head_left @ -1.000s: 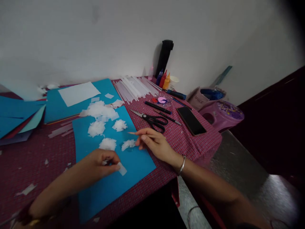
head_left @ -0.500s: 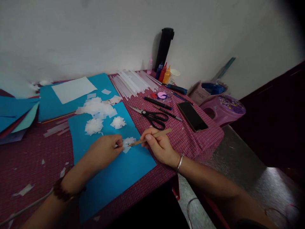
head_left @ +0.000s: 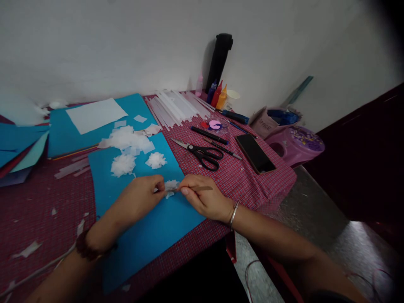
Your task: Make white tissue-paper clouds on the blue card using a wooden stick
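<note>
Between my hands, a small white paper flower [head_left: 171, 184] sits on a blue sheet [head_left: 148, 235]. My right hand [head_left: 205, 198] is closed around a flat wooden stick [head_left: 202, 188], whose tip reaches the front of the flower. My left hand [head_left: 147, 191] pinches at the flower's left side, thumb and forefinger together; the bit between them is too small to make out. Behind my hands lie two fuller white paper flowers, a larger one [head_left: 123, 164] and a smaller one [head_left: 156, 160]. A heap of white tissue squares [head_left: 128, 139] rests at the sheet's far edge.
Black-handled scissors [head_left: 202, 155], a black marker [head_left: 209, 135], a pen [head_left: 222, 148] and a phone [head_left: 255, 153] lie to the right. Paper strips [head_left: 176, 107], paint bottles [head_left: 216, 97] and a dark upright cylinder [head_left: 219, 61] stand toward the wall. Paper scraps [head_left: 30, 249] litter the left.
My right hand has moved slightly left and turned, lowering the wooden stick closer to my left fingers. My left hand has barely moved. The view has shifted a little.
</note>
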`<action>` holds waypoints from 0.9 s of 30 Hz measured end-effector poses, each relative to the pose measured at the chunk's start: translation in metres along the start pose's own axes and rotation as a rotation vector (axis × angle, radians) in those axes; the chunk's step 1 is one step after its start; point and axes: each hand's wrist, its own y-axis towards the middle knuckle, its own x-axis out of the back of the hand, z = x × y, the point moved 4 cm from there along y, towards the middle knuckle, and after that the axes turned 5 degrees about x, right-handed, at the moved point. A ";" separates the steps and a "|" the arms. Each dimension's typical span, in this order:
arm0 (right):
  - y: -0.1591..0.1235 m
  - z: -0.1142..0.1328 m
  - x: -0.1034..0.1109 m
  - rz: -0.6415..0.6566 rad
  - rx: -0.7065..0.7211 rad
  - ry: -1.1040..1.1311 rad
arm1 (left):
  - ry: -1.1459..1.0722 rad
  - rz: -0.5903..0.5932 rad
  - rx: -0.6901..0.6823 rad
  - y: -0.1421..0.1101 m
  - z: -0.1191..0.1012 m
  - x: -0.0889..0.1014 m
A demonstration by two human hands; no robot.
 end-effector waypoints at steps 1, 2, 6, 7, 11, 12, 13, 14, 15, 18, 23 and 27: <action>0.000 0.000 0.000 0.007 0.013 -0.017 | -0.002 0.004 -0.005 0.000 0.001 0.000; 0.001 0.000 -0.001 0.015 0.022 -0.035 | -0.005 0.008 -0.009 0.001 0.001 -0.001; 0.003 0.003 -0.004 0.064 0.064 -0.146 | -0.027 0.021 -0.010 0.000 0.006 0.000; 0.003 0.004 -0.006 0.081 0.084 -0.178 | -0.036 0.018 -0.003 -0.001 0.008 0.002; 0.003 0.008 -0.013 0.160 0.116 -0.240 | -0.086 0.014 0.012 -0.005 0.015 0.010; 0.003 0.008 -0.014 0.172 0.107 -0.231 | -0.100 0.002 0.007 -0.006 0.017 0.012; 0.003 0.007 -0.014 0.172 0.091 -0.209 | -0.113 -0.010 0.000 -0.007 0.019 0.015; 0.004 0.007 -0.014 0.160 0.067 -0.171 | -0.126 -0.023 -0.009 -0.008 0.021 0.017; 0.004 0.005 -0.012 0.130 0.037 -0.117 | -0.139 -0.030 -0.016 -0.008 0.023 0.018; 0.002 -0.004 -0.001 -0.073 -0.130 0.102 | -0.173 -0.027 -0.017 -0.010 0.026 0.019; -0.007 -0.023 0.003 -0.311 -0.409 0.474 | -0.131 -0.001 -0.067 -0.014 0.018 0.009; -0.009 -0.028 0.000 -0.326 -0.464 0.553 | 0.070 0.010 -0.211 -0.018 0.003 -0.001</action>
